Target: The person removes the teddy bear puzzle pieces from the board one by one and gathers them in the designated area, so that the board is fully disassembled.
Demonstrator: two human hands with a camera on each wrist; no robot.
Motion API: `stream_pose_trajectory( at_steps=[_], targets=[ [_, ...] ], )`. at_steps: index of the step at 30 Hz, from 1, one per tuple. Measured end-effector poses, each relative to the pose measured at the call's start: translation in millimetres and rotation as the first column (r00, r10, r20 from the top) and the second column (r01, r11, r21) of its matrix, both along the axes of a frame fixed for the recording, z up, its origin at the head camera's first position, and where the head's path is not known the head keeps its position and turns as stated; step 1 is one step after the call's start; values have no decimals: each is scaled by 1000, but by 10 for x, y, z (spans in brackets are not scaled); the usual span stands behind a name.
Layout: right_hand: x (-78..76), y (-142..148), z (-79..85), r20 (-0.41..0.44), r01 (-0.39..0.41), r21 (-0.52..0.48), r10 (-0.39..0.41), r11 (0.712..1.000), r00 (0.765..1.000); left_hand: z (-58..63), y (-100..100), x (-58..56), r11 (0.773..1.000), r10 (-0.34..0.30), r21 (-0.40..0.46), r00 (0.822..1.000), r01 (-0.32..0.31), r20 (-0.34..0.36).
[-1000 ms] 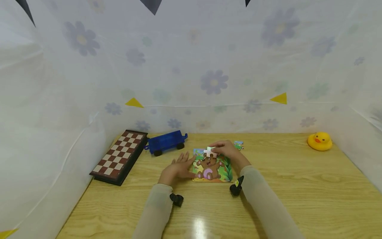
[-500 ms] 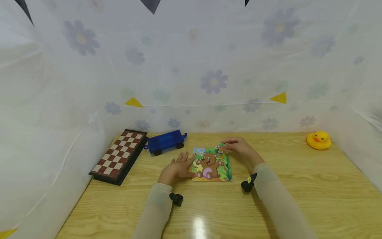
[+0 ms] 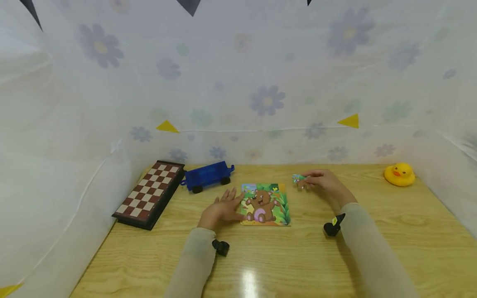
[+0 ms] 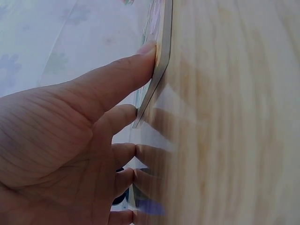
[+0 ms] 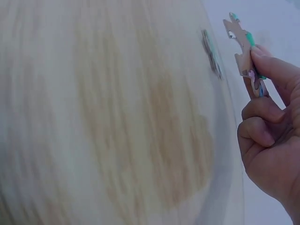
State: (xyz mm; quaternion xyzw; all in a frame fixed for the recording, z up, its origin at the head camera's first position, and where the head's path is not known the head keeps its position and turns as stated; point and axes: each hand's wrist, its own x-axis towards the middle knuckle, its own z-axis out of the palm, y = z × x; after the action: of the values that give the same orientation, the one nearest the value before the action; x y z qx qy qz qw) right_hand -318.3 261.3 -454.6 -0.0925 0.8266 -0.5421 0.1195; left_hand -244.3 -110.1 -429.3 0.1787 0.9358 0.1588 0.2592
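A bear jigsaw puzzle (image 3: 265,207) lies flat on the table in the head view. My left hand (image 3: 221,210) rests at its left side with spread fingers; in the left wrist view the thumb (image 4: 123,75) touches the puzzle's edge, and the other fingertips rest on the tabletop. Right of the puzzle, my right hand (image 3: 328,185) pinches a loose puzzle piece (image 5: 244,47) between thumb and fingers, raised off the table. Close by, a second puzzle piece (image 5: 212,54) lies on the wood, partly overlapped by the held one in the head view.
A folding chessboard (image 3: 150,192) lies at the left on the wooden table (image 3: 290,265), with a blue toy wagon (image 3: 206,176) beside it. A yellow rubber duck (image 3: 399,174) sits at the far right. White flowered sheeting (image 3: 238,82) encloses the back and sides.
My right hand has carried the pinched puzzle piece from over the puzzle's top edge rightward to the loose piece, uncovering the puzzle's upper part. The left hand has stayed put.
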Motion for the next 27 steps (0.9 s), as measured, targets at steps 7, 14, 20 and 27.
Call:
stream_pose_trajectory(
  at_steps=[7,14,20,27],
  targets=[
    [24,258,-12,0,81,64,-81,995,997,-32,4,-13,1000,0,-6,1000,0,-10],
    [-41,337,-65,13,120,92,-121,989,993,-38,-4,-26,1000,4,-12,1000,-5,-15],
    [-108,297,-69,4,118,110,-119,987,993,-25,-10,-22,1000,9,10,1000,-8,-6],
    [-178,266,-94,-14,133,147,-132,980,991,-53,5,-37,1000,4,-12,1000,-4,-8]
  ],
)
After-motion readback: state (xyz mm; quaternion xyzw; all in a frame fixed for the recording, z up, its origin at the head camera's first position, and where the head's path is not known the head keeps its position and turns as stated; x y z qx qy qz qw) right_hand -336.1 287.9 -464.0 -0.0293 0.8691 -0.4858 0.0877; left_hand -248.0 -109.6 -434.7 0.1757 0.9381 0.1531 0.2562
